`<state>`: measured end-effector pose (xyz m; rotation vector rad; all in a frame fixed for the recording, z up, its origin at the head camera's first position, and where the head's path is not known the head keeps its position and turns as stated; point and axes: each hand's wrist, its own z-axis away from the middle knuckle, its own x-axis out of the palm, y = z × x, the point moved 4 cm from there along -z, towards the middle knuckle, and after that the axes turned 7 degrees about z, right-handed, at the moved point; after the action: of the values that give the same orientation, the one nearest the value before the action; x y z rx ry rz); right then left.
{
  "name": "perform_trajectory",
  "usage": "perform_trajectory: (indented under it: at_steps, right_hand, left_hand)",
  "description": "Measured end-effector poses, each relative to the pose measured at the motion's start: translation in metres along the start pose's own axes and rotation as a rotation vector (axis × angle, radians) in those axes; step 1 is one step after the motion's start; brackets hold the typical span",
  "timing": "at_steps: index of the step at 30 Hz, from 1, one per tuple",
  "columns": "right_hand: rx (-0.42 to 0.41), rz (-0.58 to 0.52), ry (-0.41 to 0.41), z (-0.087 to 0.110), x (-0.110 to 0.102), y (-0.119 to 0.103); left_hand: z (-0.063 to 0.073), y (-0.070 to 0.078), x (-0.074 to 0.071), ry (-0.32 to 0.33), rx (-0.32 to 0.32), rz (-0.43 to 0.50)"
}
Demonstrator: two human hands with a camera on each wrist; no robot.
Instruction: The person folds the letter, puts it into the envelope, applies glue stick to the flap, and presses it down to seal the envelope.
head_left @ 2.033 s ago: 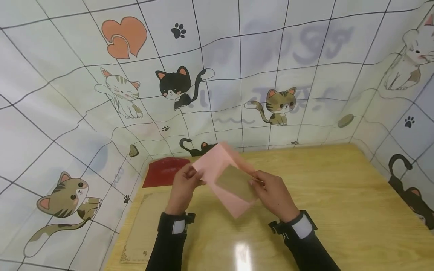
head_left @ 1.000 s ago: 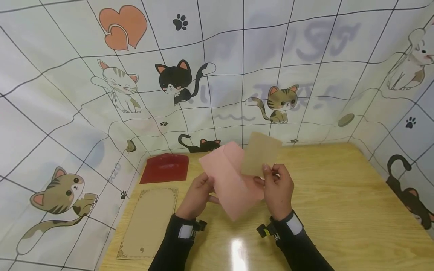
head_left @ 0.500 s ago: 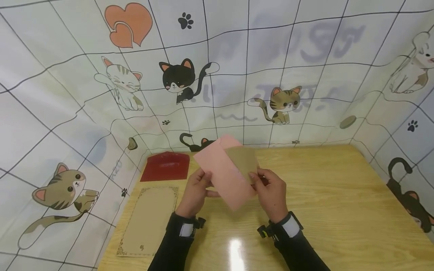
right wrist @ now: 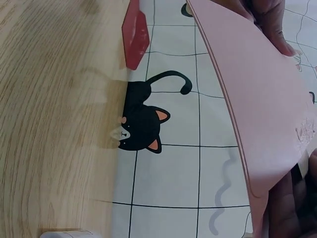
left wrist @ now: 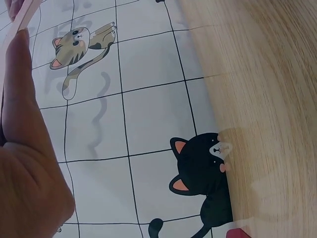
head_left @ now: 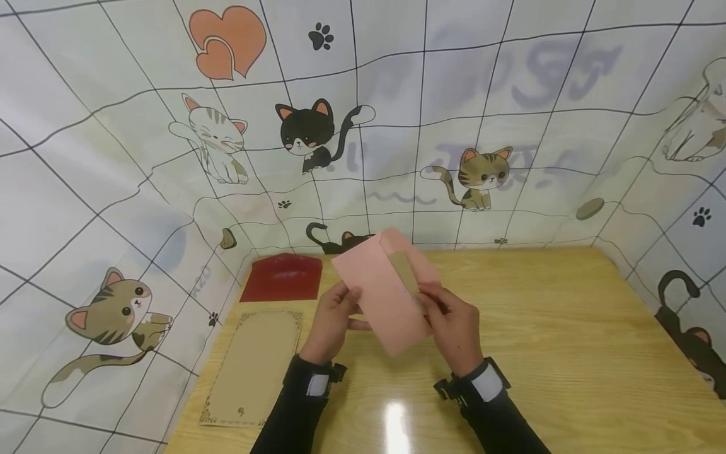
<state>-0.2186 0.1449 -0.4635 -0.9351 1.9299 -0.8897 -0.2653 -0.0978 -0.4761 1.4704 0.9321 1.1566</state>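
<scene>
A pink envelope (head_left: 380,296) is held tilted above the table, its flap open toward the upper right. My left hand (head_left: 330,323) pinches its left edge, thumb on the near face. A folded tan sheet (head_left: 404,272) sits mostly inside the envelope, with a narrow strip showing at the mouth. My right hand (head_left: 455,323) pinches at the sheet's exposed edge and the envelope mouth. In the right wrist view the pink envelope (right wrist: 267,99) shows from its back. The left wrist view catches my left hand (left wrist: 29,163) beside a sliver of pink paper.
On the wooden table (head_left: 556,353), a red envelope (head_left: 283,277) lies at the back left. A tan sheet with an ornate border (head_left: 255,366) lies in front of it. A cat-print curtain (head_left: 386,126) stands behind and at both sides.
The tan sheet, held out above the envelope a second ago, has slid down into it until only a strip shows. My right hand has moved down and in with it.
</scene>
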Motion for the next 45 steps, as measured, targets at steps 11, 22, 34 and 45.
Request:
perform_trajectory:
  at_steps: [11,22,34,45]
  right_hand:
    - [-0.09,0.009,-0.082,0.002,0.002,0.0]
    - [-0.115,0.059,-0.24,-0.004,-0.003,0.0]
    - [0.203,0.035,-0.366,0.003,0.0,0.022]
    - [0.239,0.262,-0.491,-0.003,0.013,0.045]
  left_hand:
    - [0.0,0.0,0.001,-0.005,-0.017,0.002]
    - [-0.002,0.001,0.001,-0.048,-0.055,-0.024]
    - [0.014,-0.014,-0.01,0.046,0.007,0.291]
    - [0.025,-0.033,-0.082,0.333,-0.129,-0.335]
